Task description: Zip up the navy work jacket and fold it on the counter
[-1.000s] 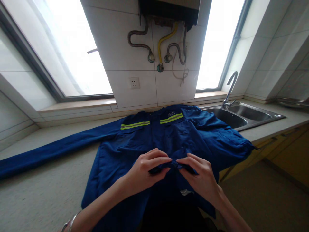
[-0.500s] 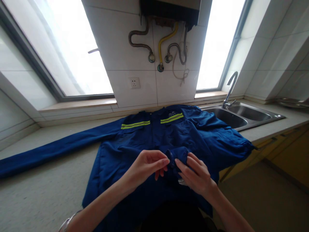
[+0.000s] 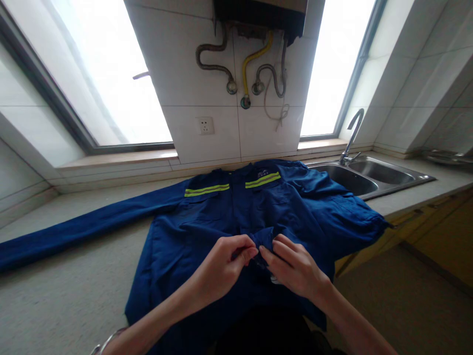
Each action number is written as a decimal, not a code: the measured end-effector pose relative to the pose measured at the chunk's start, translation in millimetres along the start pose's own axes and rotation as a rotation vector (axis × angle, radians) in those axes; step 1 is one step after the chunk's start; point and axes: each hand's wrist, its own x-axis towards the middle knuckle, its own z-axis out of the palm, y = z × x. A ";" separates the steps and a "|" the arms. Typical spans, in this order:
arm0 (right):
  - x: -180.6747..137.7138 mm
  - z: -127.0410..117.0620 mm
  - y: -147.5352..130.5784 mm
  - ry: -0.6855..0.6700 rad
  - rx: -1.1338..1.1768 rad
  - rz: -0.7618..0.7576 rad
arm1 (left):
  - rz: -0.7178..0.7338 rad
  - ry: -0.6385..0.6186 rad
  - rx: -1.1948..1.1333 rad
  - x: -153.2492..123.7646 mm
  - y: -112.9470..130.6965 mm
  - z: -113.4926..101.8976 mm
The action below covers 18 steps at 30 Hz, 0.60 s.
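A blue work jacket (image 3: 207, 212) with yellow-and-grey reflective strips across the chest lies front side up, its collar toward the wall. Close to me, its lower front edge is lifted and bunched between my two hands. My right hand (image 3: 293, 264) is closed on this fold of cloth, thumb on the near side. The fingers of my left hand (image 3: 231, 256) are pinched together at the left of the fold, against the zipper edge. Whether they grip the zipper itself is hidden by the fingers and shadow. A small white patch shows under my right hand.
The jacket spreads over a pale countertop (image 3: 66, 276), overhanging its front edge at the right. A double sink (image 3: 391, 172) with a tall faucet (image 3: 351, 138) stands at the right. Behind are a tiled wall, a socket (image 3: 205, 125), pipes under a heater, and two bright windows.
The lifted edge has turned, so the zipper teeth and the snap seen before are now mostly hidden. My left fingers have curled in tighter, and my right hand has shifted slightly left.
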 end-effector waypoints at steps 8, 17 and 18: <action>-4.5 1.7 5.1 -0.022 0.148 0.153 | -0.118 -0.047 -0.200 4.3 -5.2 3.1; -6.8 8.0 11.1 0.087 0.287 0.256 | 0.266 0.105 0.089 1.5 -12.5 -0.5; -7.1 7.9 9.9 0.099 0.274 0.262 | 0.426 0.153 0.232 -0.8 -12.6 -0.5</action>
